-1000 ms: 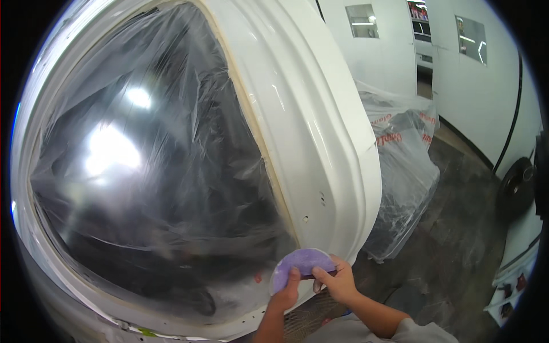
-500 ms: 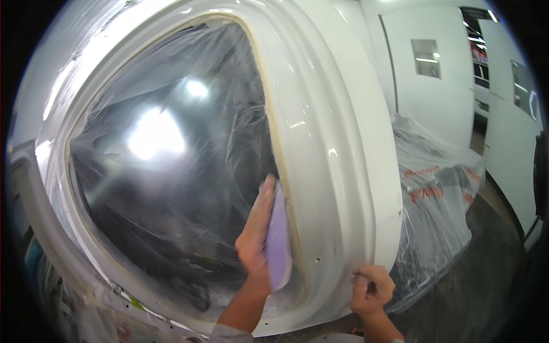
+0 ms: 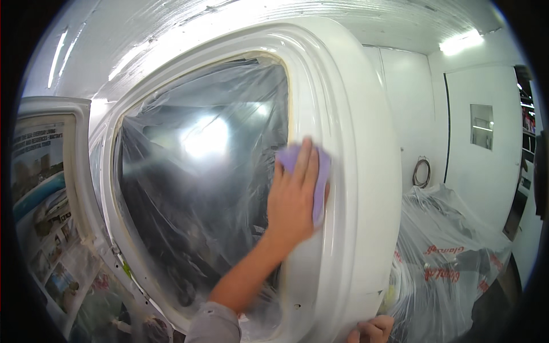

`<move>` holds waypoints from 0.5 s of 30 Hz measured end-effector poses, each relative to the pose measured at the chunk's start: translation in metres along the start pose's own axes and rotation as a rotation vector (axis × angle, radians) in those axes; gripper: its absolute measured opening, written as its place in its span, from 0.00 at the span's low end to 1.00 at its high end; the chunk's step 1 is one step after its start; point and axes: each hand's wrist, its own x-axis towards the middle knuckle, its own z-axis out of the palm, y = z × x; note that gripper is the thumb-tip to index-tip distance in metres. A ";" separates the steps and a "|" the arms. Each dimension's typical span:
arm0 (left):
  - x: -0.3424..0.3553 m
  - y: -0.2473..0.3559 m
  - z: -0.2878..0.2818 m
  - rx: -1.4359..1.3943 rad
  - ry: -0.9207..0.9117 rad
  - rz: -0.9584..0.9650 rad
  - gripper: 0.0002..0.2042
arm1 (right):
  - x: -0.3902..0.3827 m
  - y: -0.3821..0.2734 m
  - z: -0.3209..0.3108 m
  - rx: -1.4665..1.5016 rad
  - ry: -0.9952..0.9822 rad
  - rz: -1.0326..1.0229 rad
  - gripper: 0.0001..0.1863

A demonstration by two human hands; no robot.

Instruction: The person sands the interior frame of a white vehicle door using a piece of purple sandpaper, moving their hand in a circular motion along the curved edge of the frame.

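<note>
In the head view, the left hand (image 3: 294, 194) holds a purple pad (image 3: 322, 177), its fingers laid nearly straight over it and slightly blurred. The pad is under that hand, showing past its fingers on both sides, at the white frame (image 3: 366, 171) beside the window opening. Just above the left hand, tan tape (image 3: 290, 108) edges the opening; to its left, clear plastic (image 3: 194, 200) fills it, creased and catching a bright glare. The right hand (image 3: 374, 330) is well below and to the right of the left one, near the bottom of the white frame, with its fingers curled; it is partly cut off, so whether it grips anything cannot be told. Far left of the left hand stands an open door (image 3: 82, 148) covered with newspaper (image 3: 51, 228). Above and right of the right hand, a plastic sheet (image 3: 440, 228) drapes something bulky.
</note>
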 end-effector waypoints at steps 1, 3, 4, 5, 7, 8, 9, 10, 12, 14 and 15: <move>0.024 -0.011 0.001 0.045 0.010 0.023 0.30 | -0.003 0.002 -0.001 0.005 -0.007 -0.001 0.08; 0.049 -0.023 0.000 0.095 0.019 0.043 0.29 | -0.006 0.005 -0.002 0.047 -0.032 0.016 0.07; 0.056 -0.025 -0.003 0.080 -0.001 0.009 0.29 | -0.005 0.005 0.000 0.048 -0.035 0.017 0.07; 0.058 -0.027 -0.004 0.067 -0.022 -0.027 0.28 | -0.003 0.003 0.001 0.074 -0.032 0.030 0.07; 0.018 -0.015 -0.004 0.065 -0.002 -0.017 0.27 | -0.001 0.001 0.000 0.101 -0.035 0.049 0.07; -0.003 -0.008 -0.005 0.060 0.028 0.003 0.26 | -0.001 0.002 0.001 0.120 -0.024 0.017 0.07; -0.017 -0.004 0.004 0.044 0.029 0.006 0.26 | 0.000 0.008 0.005 0.122 -0.009 -0.014 0.07; -0.030 0.000 0.009 0.002 0.038 -0.013 0.25 | 0.000 0.011 0.007 0.116 -0.005 -0.010 0.07; -0.019 0.004 0.005 0.042 0.015 -0.007 0.23 | 0.004 0.011 0.001 0.196 -0.024 -0.009 0.07; 0.026 -0.001 0.017 0.059 0.024 0.013 0.26 | 0.005 0.014 -0.007 0.190 -0.034 0.016 0.07; 0.044 -0.005 0.021 0.073 0.070 0.002 0.23 | 0.005 0.014 -0.006 0.200 -0.038 0.035 0.07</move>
